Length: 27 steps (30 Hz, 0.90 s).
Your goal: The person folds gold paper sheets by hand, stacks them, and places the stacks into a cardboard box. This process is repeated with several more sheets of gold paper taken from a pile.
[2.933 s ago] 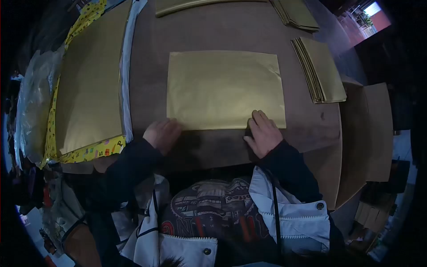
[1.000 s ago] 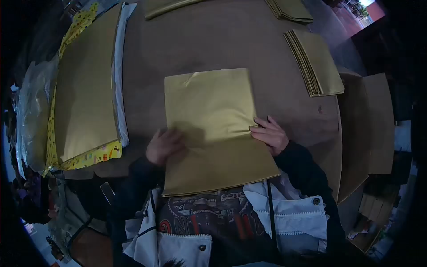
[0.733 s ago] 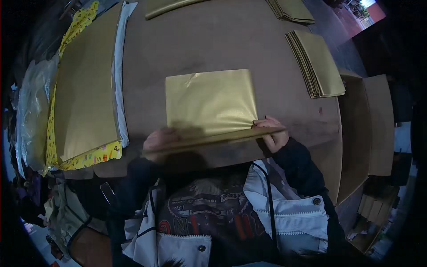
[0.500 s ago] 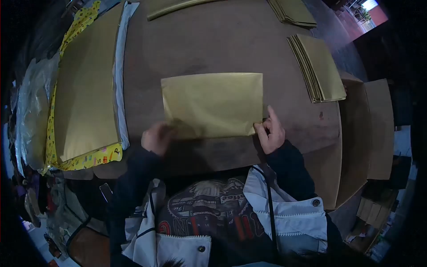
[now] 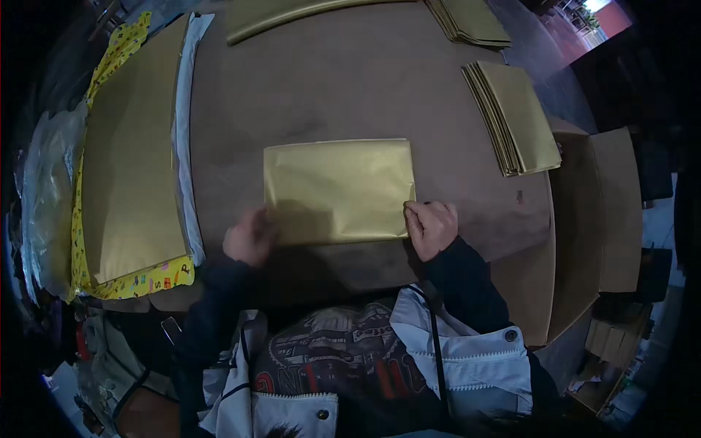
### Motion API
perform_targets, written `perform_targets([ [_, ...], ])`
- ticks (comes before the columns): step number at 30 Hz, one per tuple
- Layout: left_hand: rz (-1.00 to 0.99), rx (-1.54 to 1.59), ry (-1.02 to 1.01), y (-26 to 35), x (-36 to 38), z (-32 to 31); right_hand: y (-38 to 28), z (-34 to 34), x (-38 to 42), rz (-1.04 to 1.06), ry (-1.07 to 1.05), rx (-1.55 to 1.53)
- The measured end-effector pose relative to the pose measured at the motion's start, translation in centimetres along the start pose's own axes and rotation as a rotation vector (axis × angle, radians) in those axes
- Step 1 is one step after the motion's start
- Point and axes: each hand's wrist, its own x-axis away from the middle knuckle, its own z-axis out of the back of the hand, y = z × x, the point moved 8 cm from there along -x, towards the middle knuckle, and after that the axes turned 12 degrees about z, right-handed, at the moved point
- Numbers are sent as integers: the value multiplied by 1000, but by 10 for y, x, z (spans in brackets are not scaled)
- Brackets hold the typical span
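Folded gold sheet lies flat near middle of near edge of table, long side roughly parallel to edge; I judge position chosen for reach of both hands. My right hand: thumb and fingers pinch sheet's right side near lower corner, likely to hold layers aligned. My left hand: at lower left corner, blurred; finger state and contact cannot be told. Folded stack sits by right edge, apart from work area, presumably for clearance.

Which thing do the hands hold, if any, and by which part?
The right hand pinches the folded gold sheet near its lower right corner. The left hand is blurred beside the lower left corner; whether it grips cannot be told.
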Motion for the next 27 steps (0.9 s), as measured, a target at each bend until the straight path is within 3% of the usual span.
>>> perform_targets([
  [9,-146,29,98,0,-1,1,2,0,-4,-18,9,78],
  [12,-67,-19,44,1,-1,1,3,-1,-6,-27,-4,69],
  [21,-80,-4,27,-1,-3,1,4,-2,-9,-50,-28,97],
  [25,-62,-177,50,36,5,26,6,-5,-7,-37,-14,91],
  [27,-353,-279,325,66,11,42,6,-5,-8,-41,-27,100],
])
